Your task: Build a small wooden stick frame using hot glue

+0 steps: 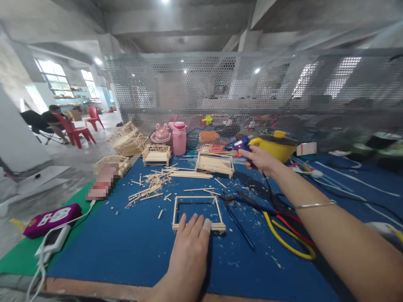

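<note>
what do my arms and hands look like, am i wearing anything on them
No gloves or sleeves show. The arm of your right hand has a thin silver-coloured bangle; your left hand has what looks like a pale wrap on one fingertip.

Wooden frame point(217, 227) partly hidden under left hand point(190, 241); pink object point(102, 182) pixelated; right forearm point(340, 226) cut by edge.

Loose sticks point(154, 184) lie behind and left of the stick frame point(197, 226)
</note>
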A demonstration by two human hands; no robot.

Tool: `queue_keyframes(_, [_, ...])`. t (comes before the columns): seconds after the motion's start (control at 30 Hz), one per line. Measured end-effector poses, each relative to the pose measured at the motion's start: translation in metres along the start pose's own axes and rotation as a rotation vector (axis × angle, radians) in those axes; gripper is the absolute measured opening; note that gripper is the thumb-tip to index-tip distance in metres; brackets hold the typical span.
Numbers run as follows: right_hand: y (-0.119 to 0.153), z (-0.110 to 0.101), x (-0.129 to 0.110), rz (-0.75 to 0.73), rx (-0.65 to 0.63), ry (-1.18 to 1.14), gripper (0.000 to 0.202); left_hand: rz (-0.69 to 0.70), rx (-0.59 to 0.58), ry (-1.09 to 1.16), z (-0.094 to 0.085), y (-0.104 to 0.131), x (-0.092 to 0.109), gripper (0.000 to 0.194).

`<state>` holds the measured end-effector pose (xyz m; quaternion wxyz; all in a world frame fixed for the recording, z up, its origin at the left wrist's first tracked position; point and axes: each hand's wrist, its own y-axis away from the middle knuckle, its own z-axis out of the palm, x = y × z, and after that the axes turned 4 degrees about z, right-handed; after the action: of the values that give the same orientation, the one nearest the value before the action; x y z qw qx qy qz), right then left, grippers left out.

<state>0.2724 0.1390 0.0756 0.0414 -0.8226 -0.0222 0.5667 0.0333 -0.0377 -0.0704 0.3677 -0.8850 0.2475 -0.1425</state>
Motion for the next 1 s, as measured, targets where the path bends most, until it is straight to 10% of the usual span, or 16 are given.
queue_keyframes(0.4, [0.174,-0.007,0.015,0.024,-0.312,0.176,0.038,0.072,-0.287,0.027,-0.028,-0.010,-0.009,0.043])
queue_keyframes(1.0, [0.191,-0.020,0.025,0.118,-0.318,0.259,0.051,-0.181,-0.396,0.293,-0.054,-0.059,-0.016,0.022])
